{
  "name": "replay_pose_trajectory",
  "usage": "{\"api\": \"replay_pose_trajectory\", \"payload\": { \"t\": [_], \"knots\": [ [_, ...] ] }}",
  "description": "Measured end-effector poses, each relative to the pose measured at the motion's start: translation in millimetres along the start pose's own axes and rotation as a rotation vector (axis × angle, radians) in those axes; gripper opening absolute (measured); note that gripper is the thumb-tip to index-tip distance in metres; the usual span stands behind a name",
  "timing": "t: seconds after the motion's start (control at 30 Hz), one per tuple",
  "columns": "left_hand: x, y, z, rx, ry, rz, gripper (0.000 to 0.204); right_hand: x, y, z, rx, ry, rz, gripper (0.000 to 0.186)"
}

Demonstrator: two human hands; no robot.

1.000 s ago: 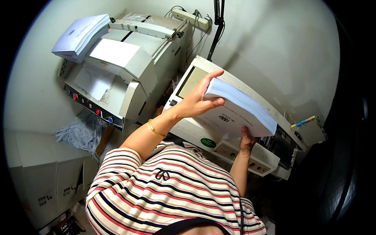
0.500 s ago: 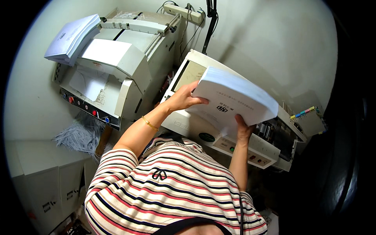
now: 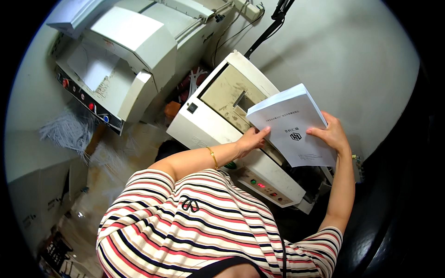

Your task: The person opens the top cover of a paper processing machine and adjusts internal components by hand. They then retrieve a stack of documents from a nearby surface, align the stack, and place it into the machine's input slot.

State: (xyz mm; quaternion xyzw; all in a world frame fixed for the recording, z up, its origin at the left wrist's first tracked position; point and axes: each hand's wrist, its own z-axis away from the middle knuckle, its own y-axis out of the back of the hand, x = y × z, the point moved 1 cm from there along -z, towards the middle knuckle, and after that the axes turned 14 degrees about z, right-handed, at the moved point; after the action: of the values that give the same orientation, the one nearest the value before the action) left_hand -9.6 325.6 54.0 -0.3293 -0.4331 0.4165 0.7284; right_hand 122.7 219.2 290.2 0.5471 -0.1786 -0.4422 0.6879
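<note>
A thick stack of white printed paper (image 3: pixel 289 132), with a dark emblem on its top sheet, is held between my two hands above a beige binding machine (image 3: pixel 218 123). My left hand (image 3: pixel 251 140) grips its near left edge, thumb on top and fingers partly hidden below. On the opposite side, my right hand (image 3: pixel 330 134) clasps the right edge with the thumb lying on the top sheet. The stack covers part of the machine's long slot, and a red display glows on the control panel (image 3: pixel 263 186).
At the upper left stands a large paper cutter (image 3: pixel 134 37) with coloured buttons; a paper stack (image 3: pixel 76 18) rests on top. Shredded paper strips (image 3: pixel 69 132) pile below it. A black lamp arm (image 3: pixel 269 30) rises behind the binding machine. White cabinets (image 3: pixel 37 199) are at the lower left.
The paper stack has turned and moved right and down, its top sheet now facing up. My right hand has shifted from its near edge to its right side. The view has shifted too.
</note>
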Motion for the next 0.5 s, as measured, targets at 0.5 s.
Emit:
{"api": "replay_pose_trajectory", "payload": {
  "t": [0.5],
  "knots": [
    [22, -9, -35, 0.213, -0.229, 0.328, 0.058, 47, -39, -87, -0.063, 0.147, 0.253, 0.048]
  ]
}}
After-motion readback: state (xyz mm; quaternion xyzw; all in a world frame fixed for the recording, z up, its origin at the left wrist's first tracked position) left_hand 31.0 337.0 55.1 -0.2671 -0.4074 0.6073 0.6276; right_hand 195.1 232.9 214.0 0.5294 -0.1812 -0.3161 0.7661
